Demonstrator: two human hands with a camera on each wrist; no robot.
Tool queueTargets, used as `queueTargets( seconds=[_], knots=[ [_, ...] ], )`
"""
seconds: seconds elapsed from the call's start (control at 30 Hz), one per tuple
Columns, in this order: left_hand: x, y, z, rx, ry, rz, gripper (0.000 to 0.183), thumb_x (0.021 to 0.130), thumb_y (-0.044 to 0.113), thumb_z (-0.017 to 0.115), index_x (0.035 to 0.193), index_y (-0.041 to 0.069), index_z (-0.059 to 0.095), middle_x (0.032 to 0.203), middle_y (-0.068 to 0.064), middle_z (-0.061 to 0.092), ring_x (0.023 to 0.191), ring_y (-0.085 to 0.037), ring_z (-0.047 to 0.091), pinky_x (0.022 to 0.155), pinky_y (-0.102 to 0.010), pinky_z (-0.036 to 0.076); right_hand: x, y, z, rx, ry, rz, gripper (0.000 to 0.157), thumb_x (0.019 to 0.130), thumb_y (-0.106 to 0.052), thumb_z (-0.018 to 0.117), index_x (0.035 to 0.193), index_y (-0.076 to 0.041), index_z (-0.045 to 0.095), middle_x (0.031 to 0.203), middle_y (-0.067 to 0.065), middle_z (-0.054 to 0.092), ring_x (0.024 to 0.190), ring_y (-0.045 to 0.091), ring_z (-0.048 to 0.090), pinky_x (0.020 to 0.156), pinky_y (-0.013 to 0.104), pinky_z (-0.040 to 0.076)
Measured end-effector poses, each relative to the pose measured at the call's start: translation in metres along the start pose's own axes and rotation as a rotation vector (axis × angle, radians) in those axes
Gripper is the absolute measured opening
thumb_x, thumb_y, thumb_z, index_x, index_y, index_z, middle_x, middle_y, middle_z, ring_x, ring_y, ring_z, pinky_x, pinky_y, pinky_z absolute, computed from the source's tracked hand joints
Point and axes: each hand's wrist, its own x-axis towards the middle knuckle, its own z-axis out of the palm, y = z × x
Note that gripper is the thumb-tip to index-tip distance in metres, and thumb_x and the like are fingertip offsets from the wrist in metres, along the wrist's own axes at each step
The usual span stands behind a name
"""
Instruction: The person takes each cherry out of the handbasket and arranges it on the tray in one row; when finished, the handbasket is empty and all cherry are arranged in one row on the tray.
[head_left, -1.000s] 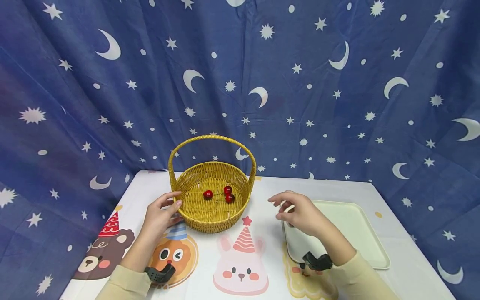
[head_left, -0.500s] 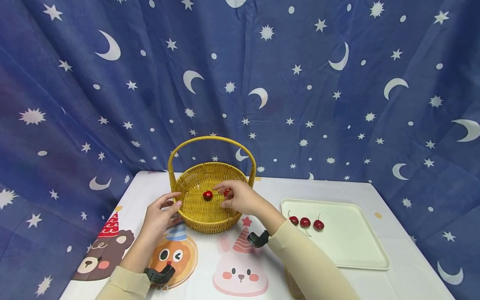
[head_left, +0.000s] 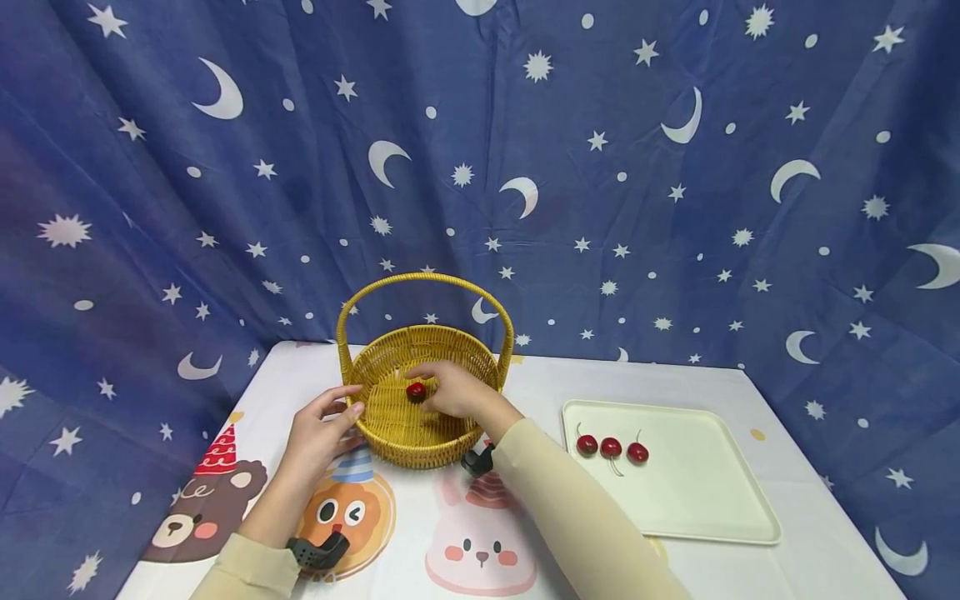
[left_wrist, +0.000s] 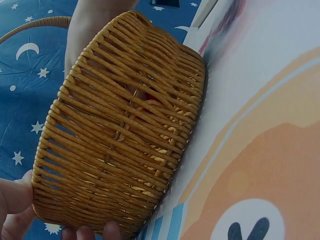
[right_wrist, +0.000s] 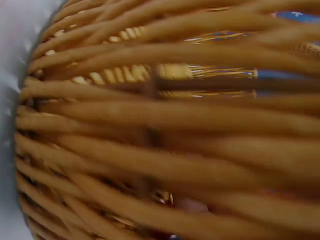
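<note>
Right hand (head_left: 459, 392) in the basket (head_left: 420, 455), over a cherry (head_left: 416, 389)

We see the red cherry on the basket floor between our right thumb and fingers, which stand parted; whether they touch it or anything beneath, we cannot tell. Our left hand (head_left: 322, 427) rests against the basket near 9 o'clock, fingers loosely spread. From the basket, our tray (head_left: 708, 475) lies between 3 and 4 o'clock, holding three cherries (head_left: 611, 448) in a row toward its 10 o'clock corner.
</note>
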Motion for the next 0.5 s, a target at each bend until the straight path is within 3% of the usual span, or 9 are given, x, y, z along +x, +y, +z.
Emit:
queueTargets(
  seconds=[0.1,0.2,0.4,0.5],
  knots=[
    [-0.001,0.0,-0.001,-0.001,0.001,0.004,0.045,0.109,0.018,0.065,0.154,0.013,0.057,0.127,-0.012,0.046,0.092,-0.017,0.069,0.088,-0.037,0.069,0.004,0.001,0.006,0.001,-0.016,-0.006,0.067,0.085,0.001,0.085,0.147,-0.017,0.067,0.147,0.008,0.068,0.14,0.027,0.061,0.12,0.042,0.052],
    [-0.001,-0.001,-0.001,-0.006,-0.005,0.006,0.046,0.109,0.018,0.065,0.154,0.012,0.057,0.127,-0.012,0.047,0.092,-0.017,0.069,0.088,-0.037,0.069,0.005,0.002,0.011,-0.012,-0.023,0.009,0.063,0.084,0.001,0.086,0.143,-0.016,0.07,0.138,0.007,0.073,0.127,0.024,0.067,0.11,0.037,0.057],
    [0.0,-0.003,-0.001,-0.011,-0.012,0.006,0.047,0.109,0.018,0.065,0.155,0.012,0.056,0.125,-0.011,0.048,0.091,-0.017,0.07,0.088,-0.037,0.069,0.007,0.002,0.017,-0.07,-0.032,0.006,0.033,0.087,-0.002,0.087,0.117,-0.015,0.08,0.11,0.002,0.078,0.102,0.015,0.069,0.095,0.03,0.061],
    [0.001,-0.003,-0.001,-0.009,-0.009,0.002,0.047,0.11,0.017,0.064,0.155,0.012,0.056,0.126,-0.011,0.048,0.091,-0.017,0.07,0.089,-0.038,0.069,0.007,0.003,0.017,-0.102,-0.038,-0.022,0.026,0.087,-0.003,0.088,0.108,-0.015,0.08,0.101,-0.002,0.077,0.094,0.011,0.066,0.09,0.027,0.059]
  ],
)
